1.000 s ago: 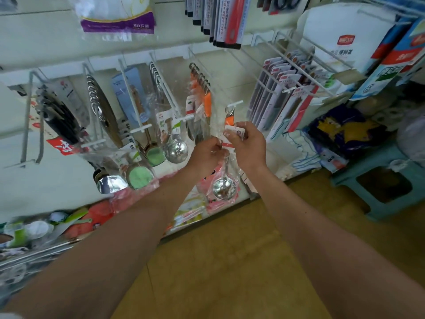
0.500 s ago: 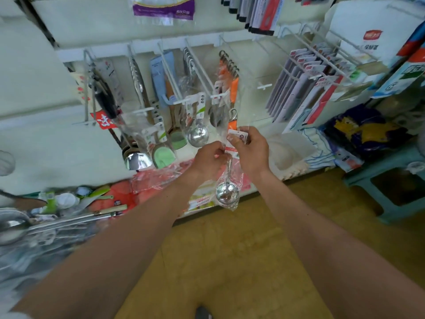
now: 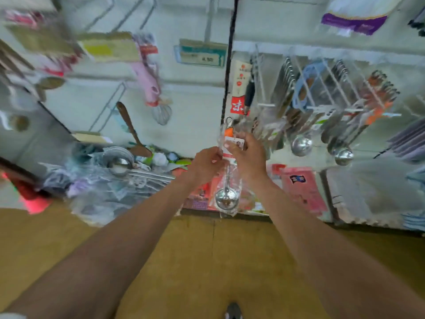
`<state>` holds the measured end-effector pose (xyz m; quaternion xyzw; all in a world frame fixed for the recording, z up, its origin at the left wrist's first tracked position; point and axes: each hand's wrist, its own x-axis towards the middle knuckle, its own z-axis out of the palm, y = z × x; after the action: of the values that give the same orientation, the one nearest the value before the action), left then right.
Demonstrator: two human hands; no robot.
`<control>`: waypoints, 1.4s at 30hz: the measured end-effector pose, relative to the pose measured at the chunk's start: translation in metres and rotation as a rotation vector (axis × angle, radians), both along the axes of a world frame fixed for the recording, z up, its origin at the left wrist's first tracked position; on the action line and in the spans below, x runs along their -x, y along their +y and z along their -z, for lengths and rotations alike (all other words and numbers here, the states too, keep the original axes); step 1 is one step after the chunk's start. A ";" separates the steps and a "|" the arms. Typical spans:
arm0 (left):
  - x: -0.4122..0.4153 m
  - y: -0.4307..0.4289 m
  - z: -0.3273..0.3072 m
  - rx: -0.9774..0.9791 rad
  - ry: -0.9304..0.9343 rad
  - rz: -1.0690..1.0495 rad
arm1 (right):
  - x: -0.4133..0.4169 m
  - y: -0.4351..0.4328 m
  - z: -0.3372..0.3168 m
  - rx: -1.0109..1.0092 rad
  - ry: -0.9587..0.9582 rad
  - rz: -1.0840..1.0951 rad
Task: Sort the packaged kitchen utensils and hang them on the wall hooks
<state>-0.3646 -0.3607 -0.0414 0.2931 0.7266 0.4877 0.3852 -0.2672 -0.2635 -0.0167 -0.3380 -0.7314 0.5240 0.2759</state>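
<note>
Gripping a clear-bagged steel ladle with orange handle [image 3: 226,199] at its top: your left hand [image 3: 208,161] pinches the left edge, your right hand [image 3: 249,157] curls round the label | long axis vertical, bowl hanging below the grip, hang-loop above | white wire wall hooks [image 3: 333,109] lie farther off, up-right, nearer your right hand.

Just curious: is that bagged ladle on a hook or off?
Off. The left hand and right hand hold the bagged orange-handled steel ladle, bowl down, left of the white wire hooks.
</note>
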 end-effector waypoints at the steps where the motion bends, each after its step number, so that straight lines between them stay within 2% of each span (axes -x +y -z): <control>1: 0.015 -0.022 0.001 0.006 0.014 -0.049 | 0.019 -0.019 0.000 0.001 -0.001 -0.043; 8: 0.099 -0.209 0.005 0.037 0.053 -0.353 | 0.142 -0.180 0.011 -0.052 -0.032 -0.350; 14: 0.130 -0.392 0.031 0.072 -0.074 -0.672 | 0.212 -0.361 0.040 -0.077 -0.053 -0.647; 21: 0.119 -0.601 0.083 0.056 -0.241 -0.959 | 0.237 -0.570 0.093 -0.066 -0.103 -0.908; 27: 0.074 -0.756 0.148 0.108 -0.354 -1.177 | 0.224 -0.733 0.159 -0.007 -0.234 -1.117; 34: -0.005 -0.859 0.250 0.107 -0.619 -1.338 | 0.166 -0.854 0.271 0.020 -0.480 -1.317; 42: -0.100 -0.870 0.385 0.165 -0.808 -1.430 | 0.089 -0.885 0.416 0.004 -0.809 -1.383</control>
<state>-0.2650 -1.2309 -0.4261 -0.4673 0.5768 0.6280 0.2336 -0.3560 -1.1482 -0.4322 0.0275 -0.8176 0.4144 -0.3988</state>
